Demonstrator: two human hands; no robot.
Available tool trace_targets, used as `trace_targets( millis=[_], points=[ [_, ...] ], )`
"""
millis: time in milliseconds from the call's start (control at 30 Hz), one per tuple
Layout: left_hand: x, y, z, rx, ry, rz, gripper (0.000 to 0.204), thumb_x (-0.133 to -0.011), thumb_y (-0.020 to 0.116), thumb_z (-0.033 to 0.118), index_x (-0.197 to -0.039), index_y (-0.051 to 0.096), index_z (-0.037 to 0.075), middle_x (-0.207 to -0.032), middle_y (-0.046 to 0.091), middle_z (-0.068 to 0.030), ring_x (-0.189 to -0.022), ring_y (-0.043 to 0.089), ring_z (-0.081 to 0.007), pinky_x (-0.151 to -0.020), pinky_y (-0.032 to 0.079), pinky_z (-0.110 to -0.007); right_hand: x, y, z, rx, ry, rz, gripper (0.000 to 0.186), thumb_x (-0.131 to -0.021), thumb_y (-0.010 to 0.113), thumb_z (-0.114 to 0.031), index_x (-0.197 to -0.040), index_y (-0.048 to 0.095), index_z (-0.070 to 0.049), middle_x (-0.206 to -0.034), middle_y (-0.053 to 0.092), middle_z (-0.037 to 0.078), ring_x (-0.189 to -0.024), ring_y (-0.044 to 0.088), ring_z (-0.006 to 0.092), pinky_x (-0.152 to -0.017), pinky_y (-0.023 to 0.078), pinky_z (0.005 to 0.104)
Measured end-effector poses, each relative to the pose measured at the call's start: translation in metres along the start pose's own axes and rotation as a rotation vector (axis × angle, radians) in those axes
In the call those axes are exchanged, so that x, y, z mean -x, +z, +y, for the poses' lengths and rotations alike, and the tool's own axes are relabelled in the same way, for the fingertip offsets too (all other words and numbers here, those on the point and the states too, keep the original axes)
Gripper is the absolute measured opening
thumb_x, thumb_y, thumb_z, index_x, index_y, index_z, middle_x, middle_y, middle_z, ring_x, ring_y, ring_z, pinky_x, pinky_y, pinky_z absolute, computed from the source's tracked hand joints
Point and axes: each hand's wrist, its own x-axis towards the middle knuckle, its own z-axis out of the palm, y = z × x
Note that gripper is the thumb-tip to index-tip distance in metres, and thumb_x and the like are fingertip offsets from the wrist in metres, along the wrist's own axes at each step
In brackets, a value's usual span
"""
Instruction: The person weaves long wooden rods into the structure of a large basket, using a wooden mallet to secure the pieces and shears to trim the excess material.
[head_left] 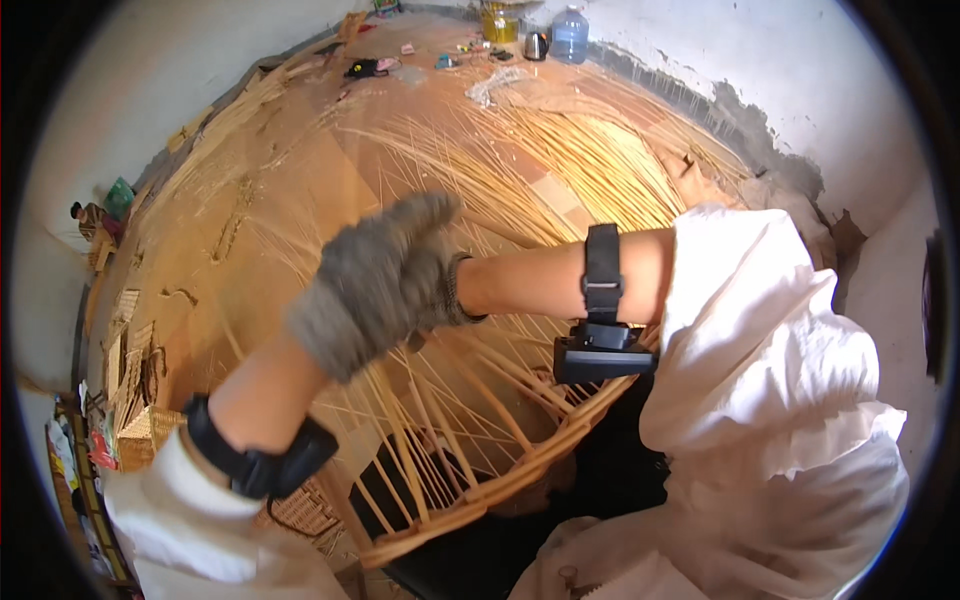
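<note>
My right hand (380, 280) wears a thick grey glove and reaches across from the right, blurred. Its fingers stay together, pointing down and left. A black strap with a small black box (603, 345) sits on that forearm below a white sleeve. My left forearm rises from the lower left with a black wristband (262, 462). My left hand is hidden behind the gloved hand. Under both arms stands a half-woven cane basket (520, 470) with a thick rim and several bare upright stakes.
Long cane strips (560, 150) lie fanned over the brown floor. A water bottle (569, 35), a kettle (536, 45) and a yellow container (498, 22) stand by the far white wall. Small woven baskets (150, 425) sit at the left.
</note>
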Motion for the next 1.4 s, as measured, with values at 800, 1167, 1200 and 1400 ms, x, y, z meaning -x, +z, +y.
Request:
trace_targets(
  millis=[800, 1167, 1200, 1400],
  points=[
    [0.111, -0.005, -0.074, -0.471, -0.441, -0.032, 0.043, -0.086, 0.032, 0.036, -0.074, 0.058, 0.005, -0.069, 0.058, -0.0165, -0.07, 0.055, -0.0345, -0.069, 0.041, -0.041, 0.11, 0.139, 0.094, 0.754, -0.043, 0.94, 0.052, -0.06, 0.061, -0.057, -0.072, 0.064, -0.006, -0.073, 0.058, 0.011, -0.068, 0.058, 0.0287, -0.058, 0.046, 0.0356],
    [0.118, 0.008, -0.071, -0.542, -0.654, 0.014, 0.053, -0.085, 0.027, 0.044, -0.074, 0.063, 0.008, -0.079, 0.061, -0.0138, -0.079, 0.055, -0.0334, -0.079, 0.039, -0.041, 0.06, 0.182, 0.034, 1.061, -0.35, 0.967, 0.039, -0.06, 0.064, -0.044, -0.072, 0.061, -0.007, -0.074, 0.06, 0.008, -0.078, 0.054, 0.0247, -0.072, 0.041, 0.0385],
    [0.117, 0.011, -0.073, -0.58, -0.665, 0.029, 0.053, -0.085, 0.026, 0.044, -0.076, 0.063, 0.007, -0.081, 0.061, -0.0135, -0.081, 0.055, -0.0328, -0.082, 0.037, -0.04, 0.049, 0.179, 0.037, 1.127, -0.286, 0.952, 0.039, -0.063, 0.059, -0.048, -0.065, 0.061, -0.009, -0.068, 0.06, 0.006, -0.073, 0.055, 0.0238, -0.073, 0.039, 0.0375],
    [0.102, 0.03, -0.072, -0.643, -0.774, 0.097, 0.066, -0.083, 0.023, 0.054, -0.079, 0.063, 0.002, -0.09, 0.058, -0.0222, -0.094, 0.051, -0.035, -0.086, 0.035, -0.039, 0.036, 0.189, 0.033, 1.073, -0.095, 0.973, 0.036, -0.068, 0.055, -0.047, -0.066, 0.063, -0.011, -0.063, 0.058, 0.007, -0.07, 0.055, 0.0258, -0.072, 0.038, 0.0373]
  ],
)
